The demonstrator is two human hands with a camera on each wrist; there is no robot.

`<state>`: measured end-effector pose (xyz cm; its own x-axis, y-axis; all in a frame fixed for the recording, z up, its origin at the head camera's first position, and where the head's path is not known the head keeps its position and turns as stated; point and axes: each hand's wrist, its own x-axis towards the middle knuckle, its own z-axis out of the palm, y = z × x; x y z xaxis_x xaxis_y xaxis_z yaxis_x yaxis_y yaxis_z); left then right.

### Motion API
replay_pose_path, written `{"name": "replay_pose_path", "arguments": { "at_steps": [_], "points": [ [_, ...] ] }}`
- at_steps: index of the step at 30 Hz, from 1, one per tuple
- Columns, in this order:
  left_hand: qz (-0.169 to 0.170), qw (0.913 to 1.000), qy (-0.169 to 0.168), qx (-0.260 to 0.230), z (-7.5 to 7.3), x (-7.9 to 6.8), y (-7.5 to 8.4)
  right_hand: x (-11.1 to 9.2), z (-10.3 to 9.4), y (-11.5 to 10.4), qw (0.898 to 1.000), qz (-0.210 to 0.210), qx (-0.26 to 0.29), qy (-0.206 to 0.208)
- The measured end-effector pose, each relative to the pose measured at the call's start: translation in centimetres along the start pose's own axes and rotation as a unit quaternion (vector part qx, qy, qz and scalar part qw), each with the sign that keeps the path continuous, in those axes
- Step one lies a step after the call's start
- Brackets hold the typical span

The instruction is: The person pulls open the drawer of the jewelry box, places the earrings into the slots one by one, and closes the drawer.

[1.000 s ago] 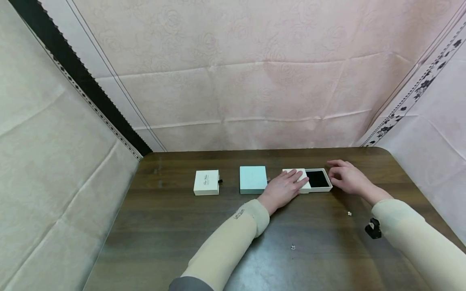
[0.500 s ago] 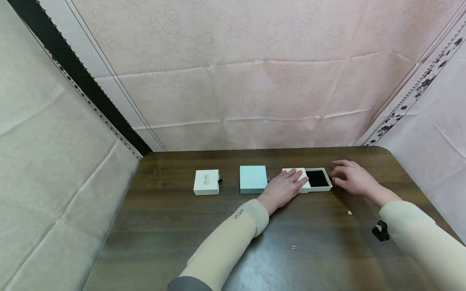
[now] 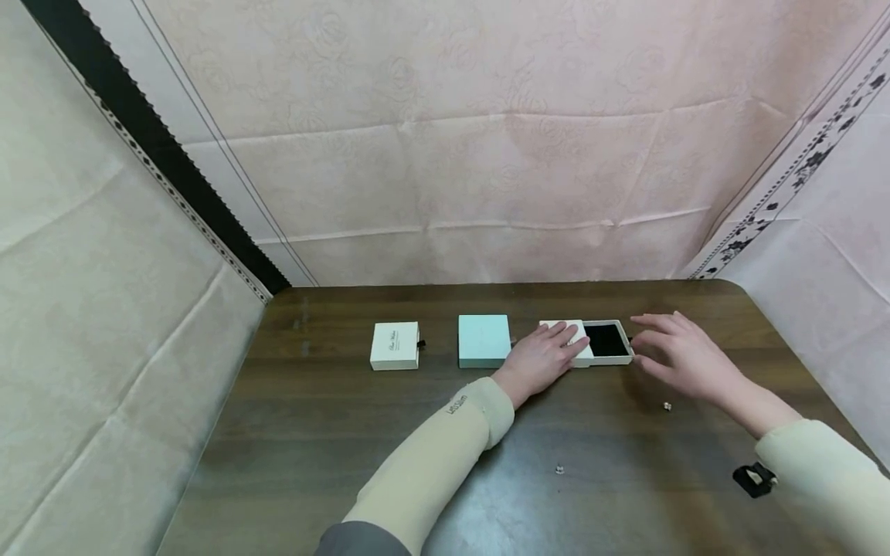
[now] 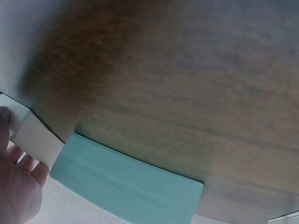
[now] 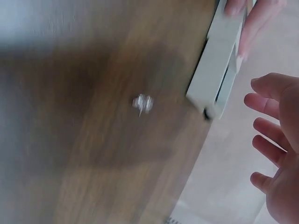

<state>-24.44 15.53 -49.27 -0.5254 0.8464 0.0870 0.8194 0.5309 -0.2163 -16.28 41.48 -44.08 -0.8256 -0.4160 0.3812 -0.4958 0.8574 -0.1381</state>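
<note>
On the right stands a white drawer-style jewelry box (image 3: 609, 360), its tray slid partly out to the right and showing a black lining (image 3: 606, 340). My left hand (image 3: 535, 363) holds its sleeve, fingers across the top and thumb at the near side. My right hand (image 3: 684, 359) hovers just off the tray's right end, fingers apart and loosely bent, with nothing between them; the right wrist view also shows this hand (image 5: 280, 130) free. A small shiny piece with a thin pin, like a stud earring (image 5: 142, 103), lies on the table near the right hand.
A teal box (image 3: 484, 340) stands left of the left hand, and a white lettered box (image 3: 395, 346) with a black tab stands farther left. Another small shiny piece (image 3: 559, 469) lies nearer on the brown wooden table (image 3: 292, 463). Cloth walls (image 3: 445, 154) rise behind and beside it.
My right hand has drawn back slightly from the tray's end, and its fingers have spread. The right forearm has shifted right and nearer. My left hand and the boxes have stayed put.
</note>
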Motion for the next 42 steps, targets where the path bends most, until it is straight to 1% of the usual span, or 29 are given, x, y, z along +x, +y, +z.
{"name": "replay_pose_path", "arguments": {
  "at_steps": [3, 7, 15, 21, 24, 31, 42],
  "points": [
    [0.001, 1.0, -0.005, -0.002, 0.0, 0.0, 0.1, -0.6, 0.1, -1.6, 1.0, -0.022, -0.004, 0.012],
    [0.001, 0.9999, -0.009, -0.008, -0.2, 0.1, 0.1, -1.3, 0.4, -3.3, 0.998, -0.053, -0.006, 0.017],
    [-0.001, 0.9999, -0.013, -0.011, -0.4, -0.1, -0.2, -1.6, 1.3, -6.0, 0.994, -0.105, 0.009, 0.036],
    [-0.004, 0.9997, -0.018, -0.015, -0.3, 0.0, -0.1, -1.9, 1.9, -8.1, 0.992, -0.128, 0.008, 0.019],
    [-0.005, 0.9996, -0.023, -0.018, -0.2, 0.1, -0.1, -2.2, 2.3, -8.8, 0.99, -0.14, 0.008, 0.013],
    [-0.005, 0.9996, -0.024, -0.014, -0.2, 0.2, -0.2, -2.6, 3.2, -10.4, 0.985, -0.168, 0.029, 0.019],
    [0.001, 0.9997, -0.024, -0.004, -0.3, 0.1, -0.2, -3.5, 5.2, -12.7, 0.981, -0.188, 0.043, 0.008]
  ]
}}
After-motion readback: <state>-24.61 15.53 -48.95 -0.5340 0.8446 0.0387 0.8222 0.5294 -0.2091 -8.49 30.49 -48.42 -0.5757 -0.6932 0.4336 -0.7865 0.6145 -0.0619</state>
